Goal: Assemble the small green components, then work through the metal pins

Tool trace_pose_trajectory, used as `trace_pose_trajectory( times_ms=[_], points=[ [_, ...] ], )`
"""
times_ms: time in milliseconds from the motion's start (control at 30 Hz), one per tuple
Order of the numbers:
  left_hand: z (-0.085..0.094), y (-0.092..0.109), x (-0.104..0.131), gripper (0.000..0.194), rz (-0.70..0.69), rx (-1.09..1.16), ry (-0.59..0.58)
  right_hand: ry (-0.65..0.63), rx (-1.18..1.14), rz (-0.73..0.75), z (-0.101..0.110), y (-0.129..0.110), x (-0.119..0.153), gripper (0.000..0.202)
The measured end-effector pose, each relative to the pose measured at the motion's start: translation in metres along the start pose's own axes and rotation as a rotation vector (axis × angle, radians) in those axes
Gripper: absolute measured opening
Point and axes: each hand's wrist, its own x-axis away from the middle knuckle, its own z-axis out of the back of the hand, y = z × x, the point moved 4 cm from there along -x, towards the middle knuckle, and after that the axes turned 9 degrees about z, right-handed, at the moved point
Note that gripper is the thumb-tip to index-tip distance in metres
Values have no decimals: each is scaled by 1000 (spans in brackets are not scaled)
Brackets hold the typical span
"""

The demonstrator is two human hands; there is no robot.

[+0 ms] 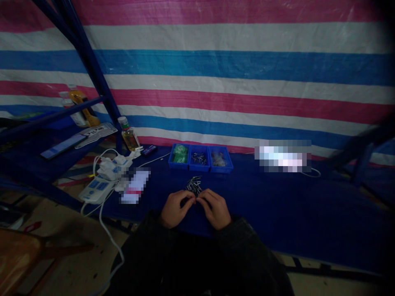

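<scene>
My left hand (177,209) and my right hand (216,209) meet fingertip to fingertip low over the blue table. Both are closed in a pinch; whatever sits between the fingertips is too small to make out. Just beyond them lies a loose pile of thin metal pieces (194,183), dark and silvery, like small screws or pins. Behind the pile stand three blue bins side by side. The left bin (170,165) has green plastic bagging in it, the middle bin (199,167) similar small metal pieces, and the right bin (222,169) a clear bag of small parts.
To the left are a blurred phone (135,187), power strips (97,190) with plugs and white cables, a bottle (129,135) and a small dark box (149,151). A blue metal frame (92,74) rises there. A blurred bright device (282,157) is at the back right.
</scene>
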Motion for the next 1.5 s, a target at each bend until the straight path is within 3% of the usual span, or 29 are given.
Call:
trace_pose_trajectory(
  times_ms=[233, 533, 667, 833, 1033, 1167, 1300, 1500],
  points=[
    [0, -2, 0, 16, 8, -13, 3, -14, -16, -11, -2, 2, 1, 13],
    [1, -3, 0, 17, 8, -23, 34, -2, 22, -24, 1, 0, -1, 24],
    [3, -3, -1, 17, 21, -10, 56, 29, -15, -25, 1, 0, 1, 12],
    [3, -1, -1, 16, 11, 1, 46, 21, -1, 13, -1, 1, 2, 17],
    [3, -1, 0, 16, 12, -8, 68, 46, 32, -51, 1, 4, 1, 20],
    [4, -4, -1, 18, 27, -6, 86, 44, 1, -58, 1, 3, 2, 10],
    [4, -3, -1, 18, 21, -6, 74, 18, -10, 3, -1, 2, 2, 15],
    [4, -3, -1, 20, 19, -17, 65, 46, 23, -55, 1, 4, 2, 16]
  ],
)
